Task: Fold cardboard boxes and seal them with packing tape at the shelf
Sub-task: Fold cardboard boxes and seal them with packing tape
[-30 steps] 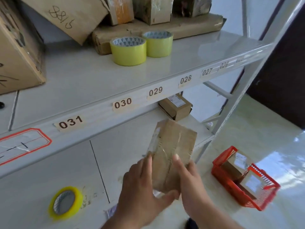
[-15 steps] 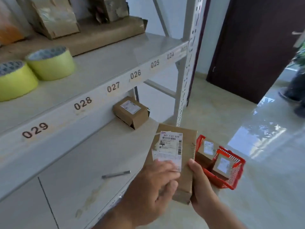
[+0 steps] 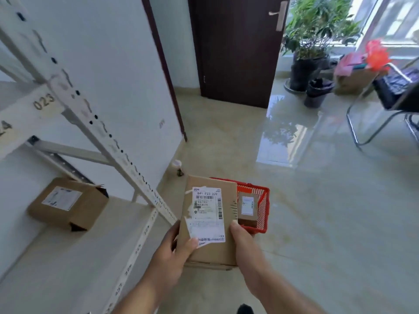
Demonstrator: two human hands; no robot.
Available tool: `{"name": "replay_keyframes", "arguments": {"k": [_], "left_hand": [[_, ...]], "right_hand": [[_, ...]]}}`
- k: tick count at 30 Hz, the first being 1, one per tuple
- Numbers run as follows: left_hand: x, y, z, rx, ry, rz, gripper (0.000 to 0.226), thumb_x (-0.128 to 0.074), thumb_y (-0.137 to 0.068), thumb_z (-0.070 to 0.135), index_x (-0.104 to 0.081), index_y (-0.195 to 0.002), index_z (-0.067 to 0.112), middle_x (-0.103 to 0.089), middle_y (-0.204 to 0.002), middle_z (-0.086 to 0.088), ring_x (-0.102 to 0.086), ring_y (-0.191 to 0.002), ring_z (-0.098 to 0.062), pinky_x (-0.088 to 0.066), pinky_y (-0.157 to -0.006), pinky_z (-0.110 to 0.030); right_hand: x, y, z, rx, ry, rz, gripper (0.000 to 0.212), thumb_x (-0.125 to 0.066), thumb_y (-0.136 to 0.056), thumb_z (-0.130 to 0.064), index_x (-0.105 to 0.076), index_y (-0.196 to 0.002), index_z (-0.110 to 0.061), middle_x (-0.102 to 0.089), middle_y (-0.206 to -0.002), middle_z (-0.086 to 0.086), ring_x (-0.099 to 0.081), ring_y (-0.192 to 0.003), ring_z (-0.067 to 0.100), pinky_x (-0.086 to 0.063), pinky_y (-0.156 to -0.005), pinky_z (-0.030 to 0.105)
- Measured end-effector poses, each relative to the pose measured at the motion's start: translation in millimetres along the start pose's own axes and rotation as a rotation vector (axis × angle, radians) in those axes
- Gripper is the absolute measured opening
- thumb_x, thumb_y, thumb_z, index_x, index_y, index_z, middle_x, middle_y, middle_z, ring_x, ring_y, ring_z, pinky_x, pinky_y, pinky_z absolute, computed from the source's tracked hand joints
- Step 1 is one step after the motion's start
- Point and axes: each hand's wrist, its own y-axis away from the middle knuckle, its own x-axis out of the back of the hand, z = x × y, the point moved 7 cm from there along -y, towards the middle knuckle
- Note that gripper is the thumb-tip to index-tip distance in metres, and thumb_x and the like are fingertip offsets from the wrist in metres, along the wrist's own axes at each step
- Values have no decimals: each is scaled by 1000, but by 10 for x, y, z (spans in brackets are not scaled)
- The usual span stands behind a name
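Observation:
A flat brown cardboard box [image 3: 227,248] with a white shipping label faces up, held over the floor just right of the shelf's corner. My left hand [image 3: 175,248] grips its near left corner, thumb on the label's lower edge. My right hand [image 3: 241,240] grips its right edge, thumb on top. Just beyond the box a red basket [image 3: 260,196] sits on the floor with a labelled box [image 3: 248,208] inside. The tape rolls are out of view.
The white shelf's lower board [image 3: 56,257] carries a small labelled carton [image 3: 68,203]; its slanted upright [image 3: 127,159] runs past my left hand. A dark door [image 3: 235,51], potted plants [image 3: 315,48] and a metal chair [image 3: 385,103] stand further off on the glossy floor.
The view has swung right, away from the shelf and tape rolls. The box, turned label-up half a second ago, has moved with both hands toward the red basket.

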Motion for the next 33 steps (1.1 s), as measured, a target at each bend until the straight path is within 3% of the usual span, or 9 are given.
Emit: {"name": "replay_keyframes", "arguments": {"k": [4, 7, 11, 15, 18, 23, 26, 30, 33], "left_hand": [[-434, -527, -20, 36, -40, -86, 38, -68, -98, 30, -58, -134, 41, -72, -122, 22, -66, -116, -1, -51, -104, -30], [-743, -963, -65, 59, -63, -152, 35, -67, -99, 32, -60, -132, 41, -72, -120, 25, -66, -114, 1, -50, -95, -19], [-1032, -1492, -104, 58, -98, -229, 47, -70, -96, 40, -53, -139, 49, -67, -128, 25, -62, -116, 7, -48, -93, -12], [-1280, -2077, -173, 94, -149, -299, 51, -70, -94, 48, -44, -137, 55, -49, -137, 25, -52, -120, 5, -41, -103, -20], [-1500, -2508, -306, 98, -218, -326, 49, -68, -96, 47, -41, -136, 55, -42, -133, 25, -47, -116, 12, -38, -97, -12], [-1803, -3164, -728, 203, -272, -272, 59, -71, -94, 44, -38, -143, 45, -52, -129, 25, -53, -121, -2, -44, -106, -26], [-1993, -3634, -1088, 283, -293, -264, 51, -57, -104, 33, -33, -149, 35, -49, -123, 20, -50, -114, -5, -39, -99, -23], [-2234, -4392, -1723, 337, -324, -243, 54, -46, -105, 18, -35, -155, 37, -43, -147, 17, -48, -127, -9, -39, -110, -26], [-2408, -4892, -2168, 336, -373, -211, 56, -44, -104, 11, -40, -156, 33, -38, -138, 15, -44, -118, -5, -33, -101, -18]], "right_hand": [[461, -404, 71, -51, 35, 143, 38, -38, -110, -49, -68, -129, -36, -77, -113, -14, -70, -108, 7, -56, -84, 27], [748, -733, 61, -74, 43, 213, 40, -35, -111, -47, -69, -127, -33, -78, -111, -12, -73, -102, 6, -57, -84, 26], [1072, -1083, -46, -87, 53, 271, 42, -31, -114, -42, -70, -124, -30, -79, -106, -14, -74, -97, 2, -54, -75, 19], [1369, -1502, -47, -138, 64, 383, 43, -33, -113, -35, -73, -122, -23, -79, -113, -5, -74, -106, 13, -56, -88, 34], [1598, -1847, 44, -192, 85, 496, 38, -38, -112, -35, -74, -115, -22, -80, -107, -2, -74, -102, 20, -56, -79, 37], [1974, -2482, 255, -213, 169, 655, 20, -47, -110, -32, -63, -118, -23, -70, -111, -4, -67, -100, 14, -51, -70, 32], [2155, -3031, 490, -256, 221, 637, 17, -49, -110, -31, -62, -118, -24, -68, -114, -4, -65, -100, 12, -49, -70, 32], [2478, -3914, 1011, -312, 268, 555, 23, -48, -110, -20, -70, -106, -17, -75, -107, 0, -68, -97, 17, -48, -69, 32], [2707, -4537, 1444, -335, 288, 507, 26, -46, -110, -15, -72, -104, -16, -78, -102, -4, -70, -96, 14, -49, -71, 29]]}}
